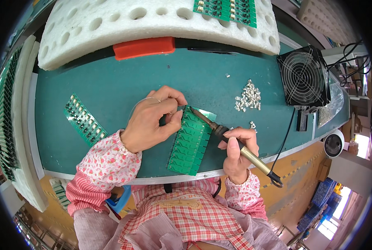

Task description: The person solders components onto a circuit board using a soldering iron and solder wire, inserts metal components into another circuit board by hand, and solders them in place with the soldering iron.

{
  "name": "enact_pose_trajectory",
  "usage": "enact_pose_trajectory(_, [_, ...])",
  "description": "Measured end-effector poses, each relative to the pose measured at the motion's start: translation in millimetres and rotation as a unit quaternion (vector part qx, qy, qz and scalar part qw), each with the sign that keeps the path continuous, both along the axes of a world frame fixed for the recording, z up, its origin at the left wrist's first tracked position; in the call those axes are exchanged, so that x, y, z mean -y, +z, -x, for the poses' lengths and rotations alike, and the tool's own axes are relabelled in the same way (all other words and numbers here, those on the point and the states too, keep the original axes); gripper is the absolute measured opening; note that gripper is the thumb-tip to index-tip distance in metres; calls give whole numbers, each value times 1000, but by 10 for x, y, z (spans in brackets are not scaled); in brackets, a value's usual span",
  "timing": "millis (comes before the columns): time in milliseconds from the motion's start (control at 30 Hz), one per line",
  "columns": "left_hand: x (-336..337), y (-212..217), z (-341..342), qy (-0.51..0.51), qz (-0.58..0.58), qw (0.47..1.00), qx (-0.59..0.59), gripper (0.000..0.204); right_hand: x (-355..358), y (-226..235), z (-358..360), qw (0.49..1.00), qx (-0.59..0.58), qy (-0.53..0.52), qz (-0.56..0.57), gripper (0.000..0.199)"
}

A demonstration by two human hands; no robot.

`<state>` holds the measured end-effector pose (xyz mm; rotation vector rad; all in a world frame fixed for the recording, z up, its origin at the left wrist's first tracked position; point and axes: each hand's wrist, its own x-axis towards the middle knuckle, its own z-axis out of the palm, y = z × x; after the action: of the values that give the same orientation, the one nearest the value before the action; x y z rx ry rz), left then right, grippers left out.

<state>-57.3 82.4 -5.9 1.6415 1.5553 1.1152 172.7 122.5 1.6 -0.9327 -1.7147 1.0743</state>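
A green circuit board panel (189, 146) lies on the mat in front of me, a row of pins along its left edge. My right hand (237, 155) is wrapped round a soldering iron (252, 158) with a gold handle, its tip touching or just over the board's upper end. Beside that tip my left hand (151, 118) is closed, fingertips pinched at the board's upper left corner. A thin solder wire (138, 103) loops over the back of this hand and runs into its fingers; the pinch itself is partly hidden.
Another board strip (84, 119) with components lies left. Small metal parts (248, 96) are heaped on the right, near a black fan (304, 77). White foam (86, 39) with holes spans the back, boards (227, 11) on top. A red block (144, 48) sits before it.
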Motion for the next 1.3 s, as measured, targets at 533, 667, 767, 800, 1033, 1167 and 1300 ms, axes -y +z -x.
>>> enact_pose_trajectory(533, [-7,16,-16,-4,-3,999,-50,19,-7,-27,-11,999,36,26,-15,9])
enact_pose_trajectory(667, [28,17,-17,14,15,1000,-12,17,19,-3,-27,999,16,5,-43,9])
enact_pose_trajectory(767, [133,57,16,22,25,997,-73,17,81,1,-75,999,-26,-23,-16,11])
enact_pose_trajectory(800, [152,62,23,22,25,997,-73,17,89,-9,-94,999,-29,-14,-25,12])
enact_pose_trajectory(1033, [166,55,30,-23,-26,995,-94,15,99,4,-71,999,-17,25,-32,11])
enact_pose_trajectory(1167, [160,46,26,-29,-24,994,-104,15,95,11,-49,1000,0,18,-9,9])
enact_pose_trajectory(1300, [144,44,21,-33,-31,993,-113,15,84,-6,-39,999,15,26,-14,9])
